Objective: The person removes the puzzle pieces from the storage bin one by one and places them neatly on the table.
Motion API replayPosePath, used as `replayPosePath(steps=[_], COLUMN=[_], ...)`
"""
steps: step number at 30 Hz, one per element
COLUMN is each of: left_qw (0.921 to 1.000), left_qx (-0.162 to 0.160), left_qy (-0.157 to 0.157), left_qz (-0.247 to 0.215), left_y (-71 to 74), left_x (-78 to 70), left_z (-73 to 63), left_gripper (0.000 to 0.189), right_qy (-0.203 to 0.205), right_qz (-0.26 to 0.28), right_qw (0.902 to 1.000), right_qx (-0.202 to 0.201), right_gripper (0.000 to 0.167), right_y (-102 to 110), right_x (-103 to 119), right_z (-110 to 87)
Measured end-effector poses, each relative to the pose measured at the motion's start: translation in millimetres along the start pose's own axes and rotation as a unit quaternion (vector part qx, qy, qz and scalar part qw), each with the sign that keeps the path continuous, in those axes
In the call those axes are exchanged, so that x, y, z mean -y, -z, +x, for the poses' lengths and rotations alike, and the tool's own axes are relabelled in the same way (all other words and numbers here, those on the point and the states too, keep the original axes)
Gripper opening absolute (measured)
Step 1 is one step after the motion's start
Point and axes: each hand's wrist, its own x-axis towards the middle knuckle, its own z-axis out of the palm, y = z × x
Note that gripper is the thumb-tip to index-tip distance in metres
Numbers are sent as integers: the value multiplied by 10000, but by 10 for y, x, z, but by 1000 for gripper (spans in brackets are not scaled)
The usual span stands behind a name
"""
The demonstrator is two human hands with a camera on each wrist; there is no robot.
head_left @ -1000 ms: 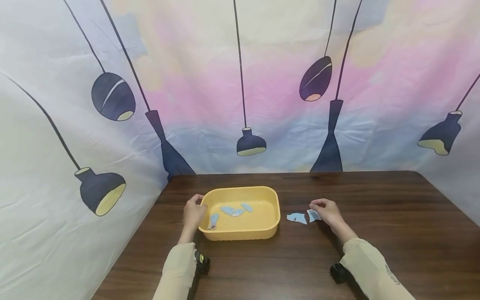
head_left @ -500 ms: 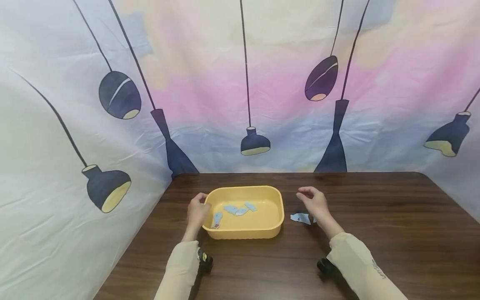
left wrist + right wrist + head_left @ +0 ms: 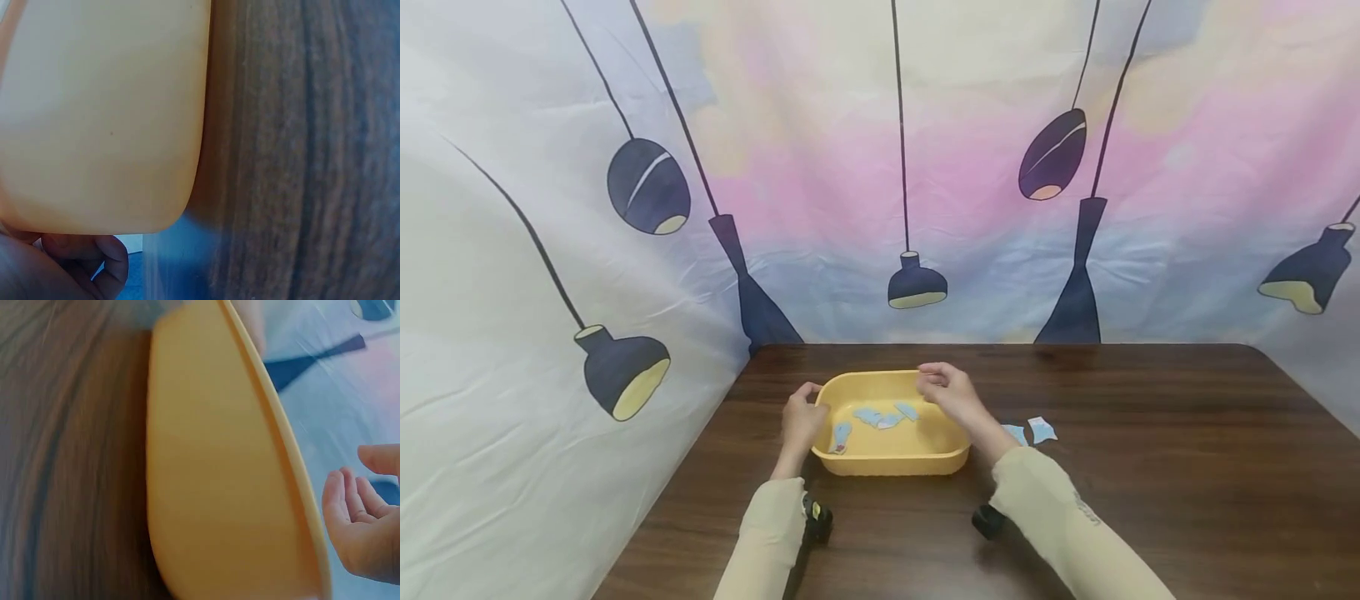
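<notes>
A yellow plastic basin [image 3: 891,467] stands on the table, with several torn light-blue paper pieces [image 3: 867,416] lying on its floor. My left hand [image 3: 801,427] holds the basin's left rim; in the left wrist view its curled fingers [image 3: 114,262] show below the basin wall. Above the basin's right part hovers my right hand [image 3: 953,395], thumb and fingers apart and nothing between them in the right wrist view. Two more torn pieces lie on the table right of the basin: one [image 3: 1043,430] in full view, the other [image 3: 1017,433] partly behind my right forearm.
The dark wooden table [image 3: 1165,467] extends to both sides and in front of the basin. Behind it hangs a pastel cloth [image 3: 820,208] printed with dark lamps. A black device [image 3: 988,522] is strapped at my right wrist, another [image 3: 820,522] at my left.
My right hand has left the paper pieces on the table and moved left over the basin. One piece it was touching now lies free. The left hand keeps its hold on the rim.
</notes>
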Motion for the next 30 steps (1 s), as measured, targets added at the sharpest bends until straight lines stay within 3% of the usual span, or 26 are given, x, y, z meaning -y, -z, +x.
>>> replayPosePath(steps=[6,14,24,30], left_qw=[9999,9998,9997,9993], left_qx=[-104,-97,-153,-175], left_qy=[81,-23,-47,-87], left_qz=[-61,-162,-163,-306], left_y=[-5,-30,-14,-18], left_x=[23,-13,-15,10], left_z=[-34,-17,26,7], left_gripper=[33,34,33,32], right_qy=[42,-201,-506,-447], right_qz=[-325,-409,-712,-837], right_qw=[9952,9789,9720,9737], right_qx=[920,1991,2180,2071], right_gripper=[41,57,73,71], right_y=[-513,-825,-1002,-1077], right_x=[-51,-113,-121,-165], right_z=[32,62,173,204])
